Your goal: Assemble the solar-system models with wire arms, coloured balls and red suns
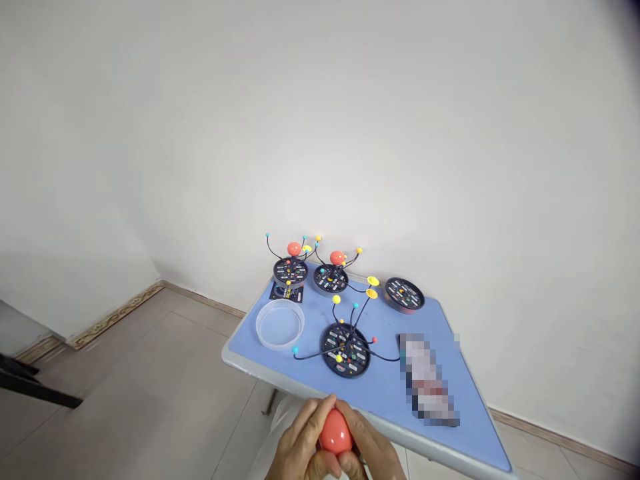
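The left hand (300, 445) and right hand (373, 448) are both closed tight around a smooth, shiny orange plastic ball (336, 431), just past the edge of the blue tabletop (240, 360). On it sit 4 round black bases (345, 360) with thin bendy wire arms and tiny colored balls, and 2 have orange balls on top. A clear round plastic dish (280, 324) sits near them.

On the blue tabletop (380, 393) I see a clear round dish (280, 324) and a blurry pack (427, 380). Four round black stands (405, 294) sit there too. Two at the back have orange balls (294, 249) on top, with thin wires and little balls. Behind is a white wall (320, 133). Down left is a tile floor (150, 373).
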`<state>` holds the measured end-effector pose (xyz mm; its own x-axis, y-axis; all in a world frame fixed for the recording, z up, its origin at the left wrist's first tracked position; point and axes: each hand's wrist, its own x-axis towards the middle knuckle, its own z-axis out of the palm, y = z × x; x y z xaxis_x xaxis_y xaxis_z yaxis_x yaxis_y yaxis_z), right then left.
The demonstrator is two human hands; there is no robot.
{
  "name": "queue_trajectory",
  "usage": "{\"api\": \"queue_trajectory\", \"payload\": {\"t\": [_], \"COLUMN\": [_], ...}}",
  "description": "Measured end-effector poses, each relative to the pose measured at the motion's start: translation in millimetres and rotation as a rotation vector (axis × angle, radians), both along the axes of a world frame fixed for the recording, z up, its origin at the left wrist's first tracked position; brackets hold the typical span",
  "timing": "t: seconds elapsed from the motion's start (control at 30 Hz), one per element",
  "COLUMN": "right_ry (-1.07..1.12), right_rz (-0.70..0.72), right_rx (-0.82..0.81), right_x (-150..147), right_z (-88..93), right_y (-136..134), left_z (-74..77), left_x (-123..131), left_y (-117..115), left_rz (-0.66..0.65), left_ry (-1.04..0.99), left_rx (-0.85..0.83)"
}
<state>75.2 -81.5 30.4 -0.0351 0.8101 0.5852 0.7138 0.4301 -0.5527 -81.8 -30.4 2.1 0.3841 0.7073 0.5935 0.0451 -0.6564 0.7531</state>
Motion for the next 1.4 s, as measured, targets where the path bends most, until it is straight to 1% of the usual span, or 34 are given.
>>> {"api": "queue_trajectory", "payload": {"t": [0.07, 0.17, 0.23, 0.27, 0.33, 0.37, 0.43, 0.5, 0.57, 0.63, 0.7, 0.77, 0.87, 0.93, 1.0, 1.1, 1.17, 1.23, 1.33, 1.4], "right_ry": [-0.018, -0.010, 0.030, 0.067, 0.155, 0.195, 0.252, 0.279, 0.281, 0.271, 0.272, 0.287, 0.307, 0.315, 0.326, 0.340, 0.350, 0.395, 0.579, 0.721], "right_rz": [0.041, -0.011, -0.056, -0.051, 0.009, 0.043, 0.069, 0.012, -0.077, -0.154, -0.172, -0.146, -0.056, -0.029, -0.038, -0.076, -0.078, -0.036, 0.073, 0.113], "right_rx": [0.018, -0.018, -0.079, -0.124, -0.219, -0.261, -0.309, -0.316, -0.322, -0.349, -0.366, -0.335, -0.258, -0.244, -0.264, -0.312, -0.349, -0.415, -0.576, -0.669], "right_x": [0.4, 1.1, 1.0, 0.7, -0.4, -1.0, -1.8, -1.4, 0.7, 4.3, 7.9, 10.2, 9.6, 7.4, 5.4, 4.2, 3.9, 3.0, -0.1, -2.2], "right_z": [4.2, 10.5, 16.0, 19.3, 26.4, 29.7, 34.8, 36.8, 36.0, 34.7, 35.1, 38.1, 44.7, 48.0, 49.5, 49.4, 49.0, 48.7, 48.4, 47.8], "right_y": [3.3, 2.8, 2.0, 2.3, 4.6, 6.0, 7.4, 5.1, -0.2, -5.6, -8.1, -6.9, -1.4, 1.0, 0.9, -1.2, -1.6, -0.4, 3.1, 5.4], "left_z": [-1.8, -2.9, -2.0, -1.3, -0.1, 0.4, 1.3, 3.3, 7.4, 13.2, 19.9, 26.5, 34.4, 37.1, 37.0, 32.4, 28.4, 25.8, 26.9, 30.0], "left_x": [-1.0, -2.9, -2.8, -1.9, 1.7, 4.1, 9.3, 13.4, 15.3, 14.8, 12.5, 9.5, 6.9, 7.3, 8.5, 9.4, 8.6, 7.0, 5.3, 5.3], "left_y": [-4.3, -4.3, -0.4, 2.0, 6.2, 7.5, 8.3, 8.0, 8.2, 9.6, 12.0, 14.4, 16.3, 15.8, 14.0, 10.5, 9.1, 8.9, 11.2, 14.0], "left_rz": [0.055, 0.116, 0.070, 0.032, -0.032, -0.047, -0.048, -0.059, -0.081, -0.086, -0.078, -0.079, -0.071, -0.032, 0.022, 0.100, 0.100, 0.084, 0.116, 0.114], "left_ry": [0.036, 0.111, 0.157, 0.171, 0.151, 0.125, 0.070, 0.038, 0.017, -0.023, -0.057, -0.057, -0.024, -0.024, -0.024, 0.014, 0.066, 0.119, 0.158, 0.166], "left_rx": [0.001, 0.075, 0.170, 0.223, 0.292, 0.291, 0.226, 0.146, 0.105, 0.113, 0.130, 0.146, 0.179, 0.213, 0.258, 0.286, 0.276, 0.289, 0.398, 0.475]}}
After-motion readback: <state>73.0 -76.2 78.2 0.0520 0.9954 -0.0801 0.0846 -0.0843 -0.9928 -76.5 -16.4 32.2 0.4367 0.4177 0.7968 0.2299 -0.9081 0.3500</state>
